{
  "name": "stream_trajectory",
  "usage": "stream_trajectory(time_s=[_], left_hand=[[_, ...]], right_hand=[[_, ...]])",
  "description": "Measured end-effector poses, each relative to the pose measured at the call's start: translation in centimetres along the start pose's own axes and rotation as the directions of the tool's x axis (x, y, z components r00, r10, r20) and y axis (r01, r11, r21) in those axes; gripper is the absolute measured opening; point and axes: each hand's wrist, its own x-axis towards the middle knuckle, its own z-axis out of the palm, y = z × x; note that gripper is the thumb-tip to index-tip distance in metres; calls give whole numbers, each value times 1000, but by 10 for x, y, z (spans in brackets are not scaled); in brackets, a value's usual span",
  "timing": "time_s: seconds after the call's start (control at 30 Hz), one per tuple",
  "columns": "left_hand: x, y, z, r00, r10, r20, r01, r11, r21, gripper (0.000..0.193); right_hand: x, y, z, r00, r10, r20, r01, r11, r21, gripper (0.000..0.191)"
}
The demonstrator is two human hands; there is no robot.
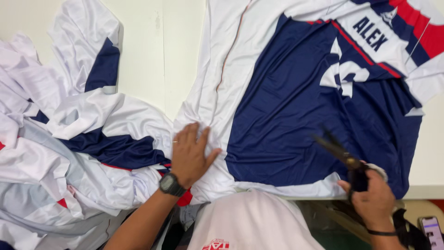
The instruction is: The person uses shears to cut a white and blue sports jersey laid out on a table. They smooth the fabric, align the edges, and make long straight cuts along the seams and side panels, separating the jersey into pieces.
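where the left hand (190, 155) presses: jersey (296, 115); scissors (340, 153) in right hand (372, 199)

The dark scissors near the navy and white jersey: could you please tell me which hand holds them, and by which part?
The right hand holds the dark metal scissors by their handle loops, blades pointing up-left over the navy and white jersey. The left hand lies flat on it, holding nothing.

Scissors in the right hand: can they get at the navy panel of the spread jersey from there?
Probably yes. The right hand holds the scissors with blades already over the navy panel; nothing lies between, and the left hand presses the white part aside.
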Motion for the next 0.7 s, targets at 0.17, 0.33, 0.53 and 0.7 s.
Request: stream_trajectory(time_s=[0.17,0.33,0.53,0.7], left_hand=[[70,25,33,992,46,-115,-71,972,-223,50],[194,15,83,988,147,51,-137,978,-159,78],[296,-36,119,969,44,242,-55,998,40,100],[395,-74,119,981,-115,154,94,986,136,95]], right_hand=[[82,-22,7,972,-222,-73,225,973,50,75],[148,-16,25,981,-133,-144,148,984,97,78],[304,17,55,980,-190,-61,192,980,40,81],[478,-5,71,925,-346,-160,352,936,13,77]])
